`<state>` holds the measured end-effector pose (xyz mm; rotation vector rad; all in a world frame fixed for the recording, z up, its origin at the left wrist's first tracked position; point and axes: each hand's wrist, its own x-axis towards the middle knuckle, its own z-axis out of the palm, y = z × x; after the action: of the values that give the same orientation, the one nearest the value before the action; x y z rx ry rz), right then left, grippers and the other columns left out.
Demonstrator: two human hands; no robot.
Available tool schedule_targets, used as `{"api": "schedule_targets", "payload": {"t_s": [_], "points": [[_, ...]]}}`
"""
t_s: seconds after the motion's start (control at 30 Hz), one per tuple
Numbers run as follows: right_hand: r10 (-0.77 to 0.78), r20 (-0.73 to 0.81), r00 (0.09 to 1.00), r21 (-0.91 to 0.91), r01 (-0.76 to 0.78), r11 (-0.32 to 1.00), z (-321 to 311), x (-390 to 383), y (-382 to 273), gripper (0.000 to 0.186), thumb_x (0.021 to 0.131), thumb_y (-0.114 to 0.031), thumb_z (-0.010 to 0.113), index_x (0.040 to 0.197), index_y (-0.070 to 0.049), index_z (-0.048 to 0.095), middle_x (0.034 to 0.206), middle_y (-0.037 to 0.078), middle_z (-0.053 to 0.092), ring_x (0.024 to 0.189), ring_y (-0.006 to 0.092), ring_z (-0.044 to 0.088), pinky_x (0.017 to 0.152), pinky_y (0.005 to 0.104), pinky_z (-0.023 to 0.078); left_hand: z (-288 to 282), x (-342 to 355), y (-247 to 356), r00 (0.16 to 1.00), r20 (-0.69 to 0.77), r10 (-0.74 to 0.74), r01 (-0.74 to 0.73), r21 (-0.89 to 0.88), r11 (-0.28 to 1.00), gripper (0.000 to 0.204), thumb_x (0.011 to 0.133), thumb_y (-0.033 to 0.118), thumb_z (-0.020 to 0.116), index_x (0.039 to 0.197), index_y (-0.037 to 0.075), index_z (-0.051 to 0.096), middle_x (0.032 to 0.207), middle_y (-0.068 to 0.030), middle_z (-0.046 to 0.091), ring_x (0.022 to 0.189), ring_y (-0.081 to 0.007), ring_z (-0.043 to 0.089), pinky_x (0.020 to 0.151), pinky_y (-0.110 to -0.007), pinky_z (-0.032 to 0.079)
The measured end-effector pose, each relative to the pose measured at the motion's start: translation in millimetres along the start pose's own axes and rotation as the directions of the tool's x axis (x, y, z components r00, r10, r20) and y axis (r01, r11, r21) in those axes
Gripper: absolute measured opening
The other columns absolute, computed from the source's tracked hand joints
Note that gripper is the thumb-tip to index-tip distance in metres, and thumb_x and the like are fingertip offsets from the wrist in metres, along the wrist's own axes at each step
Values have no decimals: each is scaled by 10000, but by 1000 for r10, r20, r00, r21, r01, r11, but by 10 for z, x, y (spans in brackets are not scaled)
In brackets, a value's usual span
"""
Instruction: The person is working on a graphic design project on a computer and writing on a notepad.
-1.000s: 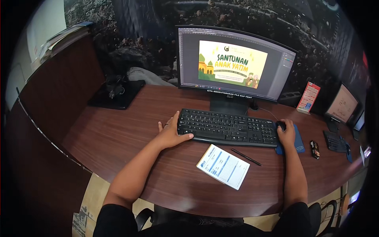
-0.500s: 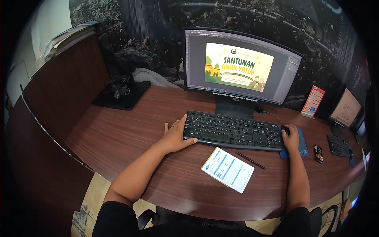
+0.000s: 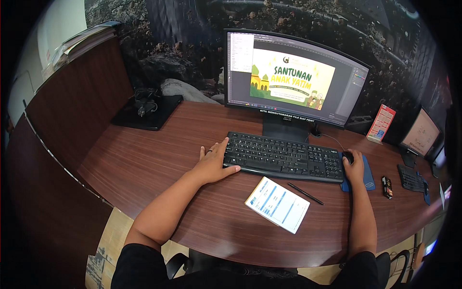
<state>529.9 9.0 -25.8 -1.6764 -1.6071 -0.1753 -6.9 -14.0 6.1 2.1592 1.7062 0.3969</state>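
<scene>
My left hand [image 3: 211, 163] rests at the left end of a black keyboard [image 3: 284, 157], fingers spread, the thumb along its front edge and a ring on one finger. At the keyboard's right end, my right hand [image 3: 354, 167] is curled over a dark computer mouse [image 3: 348, 157], mostly covered by the fingers. The mouse is on a blue mouse pad [image 3: 368, 176]. Behind the keyboard stands a monitor [image 3: 293, 77] showing a yellow and green poster design, with a white drop-down menu at the screen's upper left.
A receipt pad [image 3: 277, 204] and a black pen [image 3: 306, 193] lie before the keyboard. A red desk calendar [image 3: 381, 123], a small black box [image 3: 387, 187] and a second keyboard [image 3: 412, 178] are at right. A black flat device [image 3: 147, 114] with a coiled cable sits at the back left.
A white drop-down menu has opened at the upper left of the monitor's screen. Both hands stay where they were, and the view has shifted slightly.
</scene>
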Motion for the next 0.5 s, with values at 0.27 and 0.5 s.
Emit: {"api": "schedule_targets", "payload": {"t_s": [0.27, 0.5], "points": [[20, 29, 999, -49, -18, 999, 1, 8, 42, 286, 862, -114, 719, 1138, -44, 695, 1225, 158, 649, 1164, 372, 627, 1001, 431, 495, -17, -10, 28, 1000, 14, 2, -2, 5, 1000, 1139, 879, 617, 706, 1649, 22, 113, 1632, -319, 300, 1560, -426, 233, 1243, -649, 54], [31, 27, 999, -53, -29, 998, -25, -10, -43, 266, 851, -105, 699, 1108, -42, 688, 1208, 152, 652, 1157, 371, 627, 996, 439, 496, 24, -5, -19, 999, -23, 25, -25, 32, 999, 1115, 883, 636, 691, 1638, 18, 152, 1606, -322, 351, 1554, -413, 262, 1234, -672, 73]]}}
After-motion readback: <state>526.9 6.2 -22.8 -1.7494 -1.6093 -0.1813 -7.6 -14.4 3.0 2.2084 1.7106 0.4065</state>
